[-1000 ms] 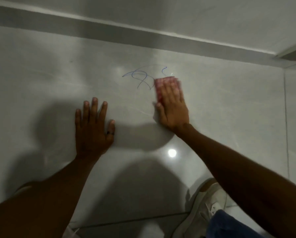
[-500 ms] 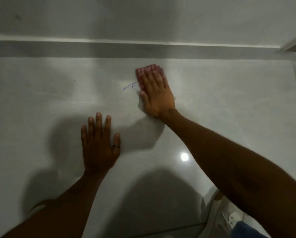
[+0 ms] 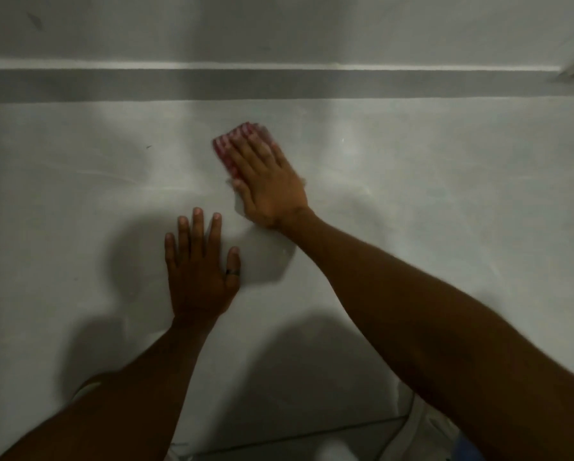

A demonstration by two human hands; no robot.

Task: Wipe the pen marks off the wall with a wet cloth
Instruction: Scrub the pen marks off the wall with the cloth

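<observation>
My right hand (image 3: 265, 181) lies flat on a red-and-white checked cloth (image 3: 227, 149), pressing it against the glossy grey tiled surface (image 3: 412, 211). The cloth shows above and left of my fingers; the rest is hidden under the palm. No blue pen lines show around the cloth now; whatever lies beneath it is hidden. My left hand (image 3: 200, 264) rests flat on the tile below and to the left, fingers spread, a dark ring on one finger, holding nothing.
A darker grey band (image 3: 279, 84) runs across the top, with a lighter surface above it. A grout line (image 3: 279, 439) crosses near the bottom. A light shoe (image 3: 422, 427) and a bit of blue cloth show at the lower right.
My right hand slid the cloth leftward over the blue scribble, and the marks seen earlier no longer show. My left hand stays planted; the view has tilted.
</observation>
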